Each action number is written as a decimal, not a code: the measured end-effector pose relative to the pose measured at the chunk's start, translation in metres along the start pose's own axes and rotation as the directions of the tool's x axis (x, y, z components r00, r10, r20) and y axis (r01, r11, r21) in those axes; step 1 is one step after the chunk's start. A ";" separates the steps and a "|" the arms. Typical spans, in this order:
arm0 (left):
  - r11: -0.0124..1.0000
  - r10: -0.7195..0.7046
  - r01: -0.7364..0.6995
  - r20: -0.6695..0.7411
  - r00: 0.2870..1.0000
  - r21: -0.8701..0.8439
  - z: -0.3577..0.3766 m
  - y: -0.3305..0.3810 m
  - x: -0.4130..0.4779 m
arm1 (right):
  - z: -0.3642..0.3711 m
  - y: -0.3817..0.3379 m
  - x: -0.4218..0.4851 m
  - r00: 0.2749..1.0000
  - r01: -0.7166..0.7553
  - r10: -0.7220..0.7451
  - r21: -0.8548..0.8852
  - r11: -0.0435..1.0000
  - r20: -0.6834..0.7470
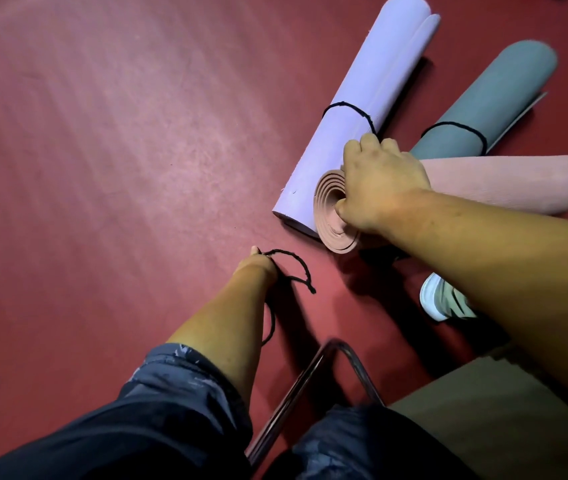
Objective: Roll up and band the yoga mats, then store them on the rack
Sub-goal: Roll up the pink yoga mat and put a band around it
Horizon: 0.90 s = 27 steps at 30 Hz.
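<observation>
A: Three mats lie rolled on the red floor [102, 140]. Where are you, starting from the left?

B: My left grip [258, 264] is low and near me, closed on a loose cord [305, 267]. One end arcs out to its right and the other trails back along my forearm.

A: And the mats?

B: To the right lies the purple mat [352, 84], running away from me, with a black band [345, 106] round its middle. Touching its near end is the pink mat [504, 183], which points off to the right. My right grip [379, 188] clasps that roll's near end, fingers over the top and thumb at the spiral's centre.

A: Further right?

B: The grey-green mat [504, 91] lies just behind the pink one, with a second band [455, 125] on it. Nearer me, under my right forearm, a pale shoe [436, 301] shows.
</observation>
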<state>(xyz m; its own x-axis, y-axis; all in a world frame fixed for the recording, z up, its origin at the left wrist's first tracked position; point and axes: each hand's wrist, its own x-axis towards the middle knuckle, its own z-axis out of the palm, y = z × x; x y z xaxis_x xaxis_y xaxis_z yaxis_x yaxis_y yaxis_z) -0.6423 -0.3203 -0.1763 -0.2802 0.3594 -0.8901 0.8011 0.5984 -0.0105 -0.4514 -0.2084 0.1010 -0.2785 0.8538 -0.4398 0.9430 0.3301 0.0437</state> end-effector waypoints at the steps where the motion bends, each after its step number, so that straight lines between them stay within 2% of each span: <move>1: 0.999 0.031 -0.032 0.038 0.999 0.005 0.002 -0.004 0.009 | 0.000 0.000 0.000 1.000 0.000 0.000 0.003 1.000 0.000; 3: 0.996 0.067 -0.070 0.042 0.997 0.059 0.000 -0.012 0.014 | 0.000 0.001 0.000 1.000 -0.001 0.001 0.007 1.000 0.000; 5: 0.992 0.124 -0.124 -0.051 0.991 0.004 -0.013 -0.007 -0.005 | -0.001 0.001 0.002 1.000 -0.010 0.010 0.009 1.000 -0.004; 6: 0.984 0.148 -0.159 -0.134 0.980 -0.077 -0.018 -0.004 -0.015 | -0.002 0.002 0.002 1.000 -0.022 0.022 0.010 1.000 -0.003; 7: 0.947 0.122 -0.174 -0.198 0.972 -0.269 -0.026 -0.001 -0.027 | -0.004 0.003 0.003 0.999 -0.041 0.041 0.015 0.999 -0.002; 8: 0.840 0.080 -0.204 -0.256 0.963 -0.504 -0.034 0.003 -0.033 | -0.006 0.004 0.003 0.998 -0.066 0.066 0.026 0.998 0.002; 10: 0.485 0.030 -0.212 -0.227 0.974 -0.848 -0.051 0.011 -0.049 | -0.014 0.006 0.002 0.992 -0.127 0.126 0.056 0.990 0.010; 12: 0.172 0.088 -0.170 -0.156 0.984 -0.970 -0.078 0.027 -0.079 | -0.026 0.010 -0.001 0.982 -0.190 0.189 0.084 0.978 0.013; 14: -0.057 0.173 -0.138 -0.146 0.974 -0.989 -0.106 0.045 -0.103 | -0.040 0.020 -0.006 0.969 -0.243 0.246 0.145 0.959 -0.003; 16: -0.146 0.263 -0.134 -0.169 0.950 -0.980 -0.133 0.064 -0.126 | -0.052 0.037 -0.013 0.956 -0.271 0.289 0.220 0.937 -0.051; 20: 0.051 0.434 -0.235 -0.190 0.881 -0.971 -0.162 0.102 -0.178 | -0.082 0.080 -0.034 0.917 -0.308 0.371 0.332 0.891 -0.147; 22: 0.205 0.463 -0.318 -0.194 0.865 -0.926 -0.173 0.126 -0.206 | -0.104 0.106 -0.046 0.900 -0.329 0.404 0.351 0.877 -0.166; 25: 0.454 0.530 -0.435 -0.157 0.833 -0.778 -0.193 0.170 -0.260 | -0.136 0.156 -0.072 0.873 -0.337 0.439 0.390 0.857 -0.211; 27: 0.611 0.562 -0.534 -0.156 0.813 -0.584 -0.201 0.207 -0.303 | -0.149 0.194 -0.091 0.849 -0.345 0.474 0.434 0.832 -0.233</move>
<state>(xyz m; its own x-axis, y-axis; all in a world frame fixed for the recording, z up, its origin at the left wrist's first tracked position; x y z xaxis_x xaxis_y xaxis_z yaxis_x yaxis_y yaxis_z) -0.4982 -0.1613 0.1832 0.1399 0.7396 -0.6583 0.3309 0.5917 0.7351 -0.2702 -0.1619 0.2829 0.1681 0.9753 -0.1432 0.9600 -0.1950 -0.2009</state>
